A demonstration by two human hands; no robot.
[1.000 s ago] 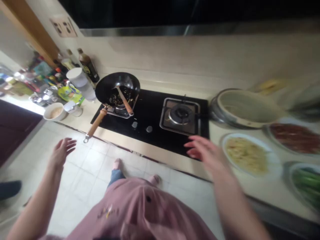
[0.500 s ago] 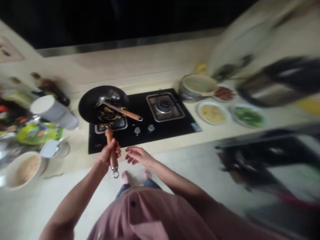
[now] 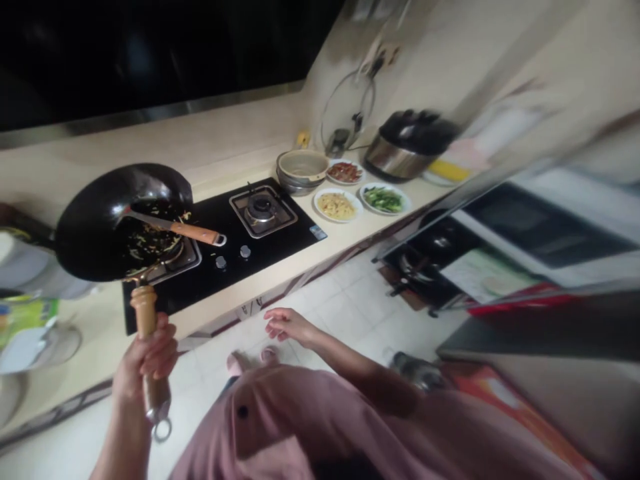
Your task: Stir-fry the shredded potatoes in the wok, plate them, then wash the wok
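Note:
My left hand [image 3: 153, 353] is wrapped round the wooden handle of a black wok [image 3: 95, 217]. The wok is tilted over the left burner, its inside turned to the right, with food scraps [image 3: 150, 233] along its lower side. A spatula [image 3: 185, 229] with a wooden grip lies in the wok, its handle sticking out over the rim. My right hand [image 3: 290, 327] hovers in front of the counter edge, fingers apart and slightly curled, holding nothing. The black gas hob [image 3: 220, 233] shows its bare right burner [image 3: 261, 208] and two knobs.
Right of the hob stand stacked bowls [image 3: 303, 167] and plates of pale strips [image 3: 336, 205], green vegetables [image 3: 384, 199] and reddish pieces [image 3: 345, 171]. Behind them are a glass lid [image 3: 350, 110] and a steel cooker [image 3: 405, 147]. A range hood [image 3: 150, 53] hangs above; a rack [image 3: 430, 260] stands right.
My view has swung to the right. My left hand has raised and tilted the wok, with the spatula still in it. My right hand stays open and free.

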